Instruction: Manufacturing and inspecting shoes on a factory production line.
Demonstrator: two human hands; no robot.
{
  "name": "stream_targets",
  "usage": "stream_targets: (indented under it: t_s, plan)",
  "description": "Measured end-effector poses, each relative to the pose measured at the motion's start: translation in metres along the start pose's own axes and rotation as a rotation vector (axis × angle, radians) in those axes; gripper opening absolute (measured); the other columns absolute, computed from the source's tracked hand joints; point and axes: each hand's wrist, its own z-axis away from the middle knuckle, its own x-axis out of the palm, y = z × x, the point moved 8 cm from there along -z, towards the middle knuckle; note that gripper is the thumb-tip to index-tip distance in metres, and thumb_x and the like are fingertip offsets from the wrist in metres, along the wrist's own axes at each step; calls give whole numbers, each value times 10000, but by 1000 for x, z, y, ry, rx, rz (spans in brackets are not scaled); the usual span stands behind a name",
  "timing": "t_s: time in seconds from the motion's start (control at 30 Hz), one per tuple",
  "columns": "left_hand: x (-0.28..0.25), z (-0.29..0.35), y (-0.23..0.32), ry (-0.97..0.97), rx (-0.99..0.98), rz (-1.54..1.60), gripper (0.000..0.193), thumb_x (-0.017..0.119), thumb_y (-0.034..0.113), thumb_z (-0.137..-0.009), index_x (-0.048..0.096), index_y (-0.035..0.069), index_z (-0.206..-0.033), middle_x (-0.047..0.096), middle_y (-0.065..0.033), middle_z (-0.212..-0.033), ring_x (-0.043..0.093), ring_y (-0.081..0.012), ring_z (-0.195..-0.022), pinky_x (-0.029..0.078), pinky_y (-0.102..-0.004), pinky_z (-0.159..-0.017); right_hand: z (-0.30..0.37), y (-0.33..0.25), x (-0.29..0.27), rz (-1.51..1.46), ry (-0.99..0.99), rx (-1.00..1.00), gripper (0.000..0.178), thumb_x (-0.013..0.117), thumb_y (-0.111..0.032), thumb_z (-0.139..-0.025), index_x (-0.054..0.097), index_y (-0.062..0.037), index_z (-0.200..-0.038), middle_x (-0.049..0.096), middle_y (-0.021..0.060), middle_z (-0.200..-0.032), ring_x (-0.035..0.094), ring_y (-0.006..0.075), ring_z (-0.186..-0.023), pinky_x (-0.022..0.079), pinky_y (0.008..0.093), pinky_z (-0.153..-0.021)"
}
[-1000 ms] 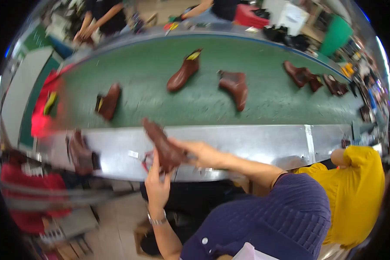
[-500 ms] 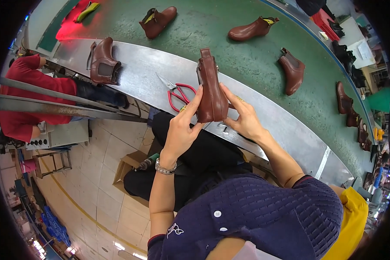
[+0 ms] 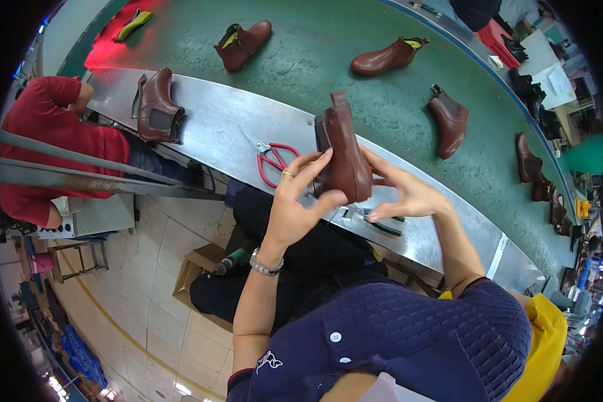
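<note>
A brown leather ankle boot point(image 3: 347, 157) is held up over the metal ledge, tilted, with its pull tab at the top and its heel end down toward me. My left hand point(image 3: 298, 201) grips its left side, the thumb laid across the lower end. On the other side my right hand point(image 3: 412, 192) has its fingers stretched against or just behind the boot, and its thumb stands away from the leather. Red-handled scissors point(image 3: 275, 161) lie on the ledge left of the boot. Below my right hand lies a green-handled hand tool point(image 3: 385, 224), partly hidden.
Another brown boot point(image 3: 159, 110) stands on the metal ledge point(image 3: 214, 107) at left. Several brown boots, including one at far centre point(image 3: 388, 57), sit on the green conveyor belt point(image 3: 315, 50). A person in a red shirt point(image 3: 67, 134) sits at left behind metal bars. A cardboard box point(image 3: 194, 275) stands below.
The boot has turned and shifted slightly right and nearer me. My right thumb has come away from it, and the green-handled tool shows more. The view has shifted a little.
</note>
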Motion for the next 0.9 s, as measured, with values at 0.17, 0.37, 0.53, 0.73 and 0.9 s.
stream_targets:
  t_s: [0.17, 0.37, 0.53, 0.73, 0.9]
  plan:
    - [32, -19, -20, 183, -305, 165, 882, 904, 346, -624, 466, -14, -1300, 481, -147, -1247, 500, -266, -1105, 441, -389, -938, -1, -15, -35, 214, 55, 416, 625, 604, -342, -949, 389, -4, -1429, 611, 182, -1224, 582, 259, -1116, 457, 355, -932]
    - [90, -38, -61, 170, -389, 785, 958, 918, 137, -638, 310, -24, -1360, 439, -163, -1302, 522, -215, -1147, 489, -339, -939, -14, -14, -61, 461, -171, 371, 511, 610, -328, -930, 491, 19, -1287, 666, 241, -1016, 650, 368, -951, 495, 430, -808]
    - [106, -39, -65, 310, -326, 768, 733, 922, 80, -616, 431, 4, -1154, 573, -104, -1105, 591, -170, -1008, 512, -310, -880, -32, -2, -67, 539, -439, 413, 374, 658, -229, -906, 528, 39, -1132, 665, 206, -914, 658, 340, -860, 500, 425, -719]
    - [108, -48, -82, 335, -244, 804, 715, 924, 98, -622, 438, -18, -1133, 601, -137, -1086, 632, -195, -977, 537, -326, -848, -46, -4, -71, 548, -296, 482, 328, 674, -188, -860, 553, 39, -1063, 656, 231, -794, 650, 403, -792, 501, 453, -715]
    - [108, -54, -86, 224, -317, 902, 666, 878, 55, -673, 494, -14, -1212, 608, -122, -1176, 608, -191, -1051, 505, -332, -925, -47, -6, -75, 618, -138, 498, 327, 686, -174, -835, 545, 53, -1023, 638, 259, -761, 632, 448, -778, 491, 486, -692]
